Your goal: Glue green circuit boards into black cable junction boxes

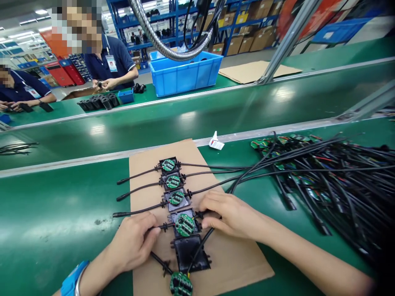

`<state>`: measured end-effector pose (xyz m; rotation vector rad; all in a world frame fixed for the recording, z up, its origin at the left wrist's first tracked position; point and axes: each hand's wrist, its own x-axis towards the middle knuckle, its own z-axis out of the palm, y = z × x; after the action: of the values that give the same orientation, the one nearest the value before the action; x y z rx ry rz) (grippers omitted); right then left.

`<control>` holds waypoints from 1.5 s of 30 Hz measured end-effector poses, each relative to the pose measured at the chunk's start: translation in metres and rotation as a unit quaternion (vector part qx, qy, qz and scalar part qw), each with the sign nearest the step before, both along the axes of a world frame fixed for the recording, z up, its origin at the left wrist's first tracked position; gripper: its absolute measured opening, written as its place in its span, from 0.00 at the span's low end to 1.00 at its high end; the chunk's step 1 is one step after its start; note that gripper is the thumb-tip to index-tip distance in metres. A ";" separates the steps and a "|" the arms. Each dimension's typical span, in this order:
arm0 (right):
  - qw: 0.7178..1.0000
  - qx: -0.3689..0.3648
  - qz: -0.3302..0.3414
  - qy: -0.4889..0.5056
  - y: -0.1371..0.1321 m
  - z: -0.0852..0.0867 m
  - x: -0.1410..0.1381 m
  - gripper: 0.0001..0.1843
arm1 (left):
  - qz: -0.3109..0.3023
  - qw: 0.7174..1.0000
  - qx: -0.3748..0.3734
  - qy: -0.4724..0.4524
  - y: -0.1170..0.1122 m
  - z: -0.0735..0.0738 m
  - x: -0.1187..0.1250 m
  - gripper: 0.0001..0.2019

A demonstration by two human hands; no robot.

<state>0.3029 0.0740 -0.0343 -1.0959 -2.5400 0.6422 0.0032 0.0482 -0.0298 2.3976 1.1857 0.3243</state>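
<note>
Between my hands lies a round green circuit board [185, 225] over a black plastic case half. My left hand [135, 238] pinches the black cable on the board's left side. On the other side, my right hand [224, 213] has its fingers closed round the board's right cable, partly hiding it. Farther up the column, several more boards [177, 198] sit in black case halves, cables running out both ways. Nearest me, a black case half [190, 253] has no board in it, though a cable crosses it. Below that lies another wired board [181, 283].
A cardboard sheet [247, 267] lies under the cases. At right is a tangled heap of wired boards and black cables [333, 172]. A small white bottle [216, 142] stands near the metal rail. Beyond are a blue bin [187, 74] and a co-worker [108, 61].
</note>
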 end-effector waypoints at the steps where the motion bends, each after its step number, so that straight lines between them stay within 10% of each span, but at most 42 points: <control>1: 1.000 0.011 0.004 -0.014 0.000 -0.001 0.001 0.08 | -0.005 1.000 0.008 0.021 0.000 -0.002 0.000 0.10; 10: 0.993 0.099 0.003 -0.068 -0.003 -0.003 0.004 0.09 | -0.008 0.990 0.116 0.085 -0.004 -0.004 0.005 0.08; 18: 0.997 0.050 0.038 -0.050 -0.034 0.014 0.007 0.10 | -0.163 0.983 -0.044 0.067 -0.023 0.021 -0.001 0.06; 25: 0.997 0.033 0.004 -0.071 -0.057 0.033 0.038 0.12 | -0.101 0.994 0.006 -0.045 -0.034 0.005 0.000 0.05; 33: 0.989 0.055 -0.046 -0.129 -0.062 -0.003 0.034 0.13 | -0.068 0.987 0.104 0.098 -0.038 -0.004 0.015 0.06; 40: 0.992 -0.029 -0.051 -0.116 -0.054 0.020 0.049 0.04 | -0.055 0.990 0.092 0.090 -0.034 0.001 -0.002 0.03; 45: 0.930 0.094 -0.289 -0.206 0.007 0.030 0.089 0.14 | -0.104 0.978 0.177 0.040 -0.027 -0.018 -0.013 0.06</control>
<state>0.3917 0.0809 -0.0041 -1.9464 -2.3158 0.0072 -0.0100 0.0211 -0.0482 2.8403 0.9611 0.4013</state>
